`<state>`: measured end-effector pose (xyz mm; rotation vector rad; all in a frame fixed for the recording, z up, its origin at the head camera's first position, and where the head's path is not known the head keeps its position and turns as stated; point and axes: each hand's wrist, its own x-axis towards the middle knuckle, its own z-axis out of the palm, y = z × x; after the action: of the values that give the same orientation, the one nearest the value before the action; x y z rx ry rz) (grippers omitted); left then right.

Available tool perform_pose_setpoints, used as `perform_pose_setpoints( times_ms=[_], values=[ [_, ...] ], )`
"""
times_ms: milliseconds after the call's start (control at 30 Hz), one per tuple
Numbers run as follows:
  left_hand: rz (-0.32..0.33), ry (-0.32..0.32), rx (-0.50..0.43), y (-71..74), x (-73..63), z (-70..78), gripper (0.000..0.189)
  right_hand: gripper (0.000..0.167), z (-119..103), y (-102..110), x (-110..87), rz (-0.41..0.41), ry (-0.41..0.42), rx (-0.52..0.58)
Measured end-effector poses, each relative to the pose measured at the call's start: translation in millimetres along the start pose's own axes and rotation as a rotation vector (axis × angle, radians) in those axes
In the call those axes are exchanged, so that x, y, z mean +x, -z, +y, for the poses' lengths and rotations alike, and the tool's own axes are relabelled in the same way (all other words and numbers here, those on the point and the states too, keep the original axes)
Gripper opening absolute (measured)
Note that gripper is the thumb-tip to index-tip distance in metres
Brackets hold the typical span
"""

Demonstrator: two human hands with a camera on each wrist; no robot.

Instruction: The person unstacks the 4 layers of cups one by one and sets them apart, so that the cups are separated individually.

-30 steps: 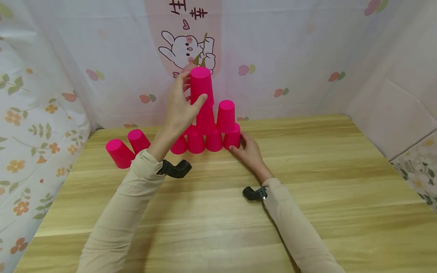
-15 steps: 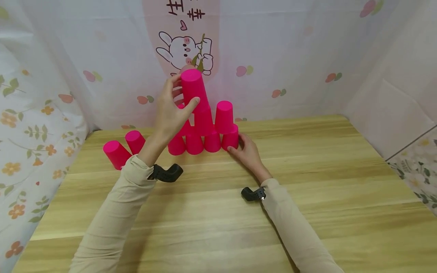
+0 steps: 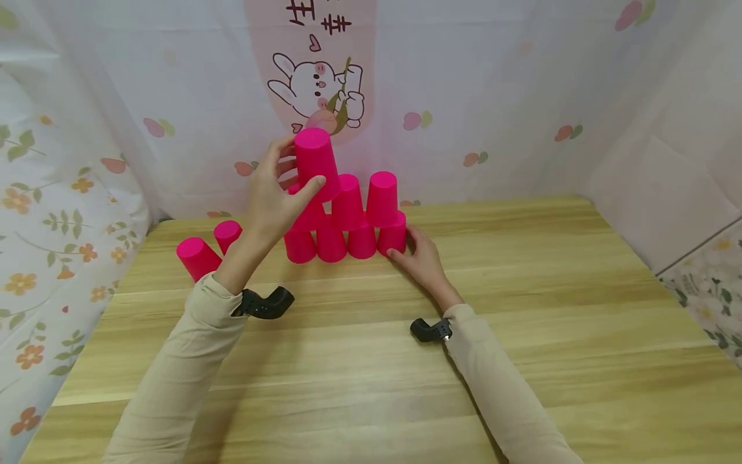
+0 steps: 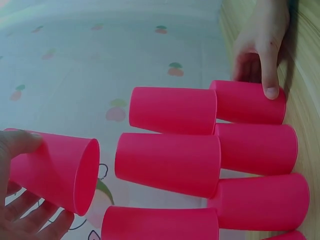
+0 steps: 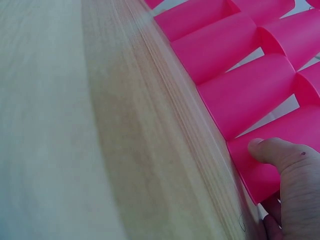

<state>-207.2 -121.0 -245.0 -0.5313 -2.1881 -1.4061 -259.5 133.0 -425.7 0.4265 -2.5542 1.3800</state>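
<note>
My left hand (image 3: 271, 203) holds an upside-down pink cup (image 3: 316, 164) between thumb and fingers. In the left wrist view, that held cup (image 4: 57, 167) is apart from the stacked ones, its rim facing the second row. Inverted pink cups form two rows; the upper row includes a middle cup (image 3: 348, 205) and a right cup (image 3: 382, 198). Part of the upper left cup (image 3: 307, 216) is hidden behind my left hand and the held cup. Low at the right end, my right hand (image 3: 426, 259) grips the end cup (image 5: 260, 170) of the bottom row, thumb on its near side.
Two more inverted pink cups, a near one (image 3: 197, 258) and a far one (image 3: 227, 234), stand at the left, partly behind my left forearm. A patterned curtain (image 3: 493, 103) hangs behind the wooden table (image 3: 359, 361). Black cameras are strapped to both wrists.
My left hand has carried its cup leftward and slightly down, from over the upper middle cup toward the upper left one. My right hand has stayed at the end cup.
</note>
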Motion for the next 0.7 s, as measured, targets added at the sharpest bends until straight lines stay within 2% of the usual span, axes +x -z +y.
perform_pose_setpoints(
  times_ms=[133, 300, 700],
  values=[
    [-0.007, -0.003, -0.008, 0.3, 2.8, -20.0, 0.065, 0.06, 1.1, 1.7, -2.3, 0.003, -0.007, 0.006],
    [-0.015, 0.007, -0.02, 6.4, -2.1, -18.6, 0.066, 0.061, 1.8, 2.0, -3.1, 0.01, -0.015, -0.001],
    [0.01, 0.055, 0.036, 36.0, -23.8, -25.0, 0.065, 0.061, -0.7, -0.4, -4.3, 0.021, 0.019, 0.018]
  ],
)
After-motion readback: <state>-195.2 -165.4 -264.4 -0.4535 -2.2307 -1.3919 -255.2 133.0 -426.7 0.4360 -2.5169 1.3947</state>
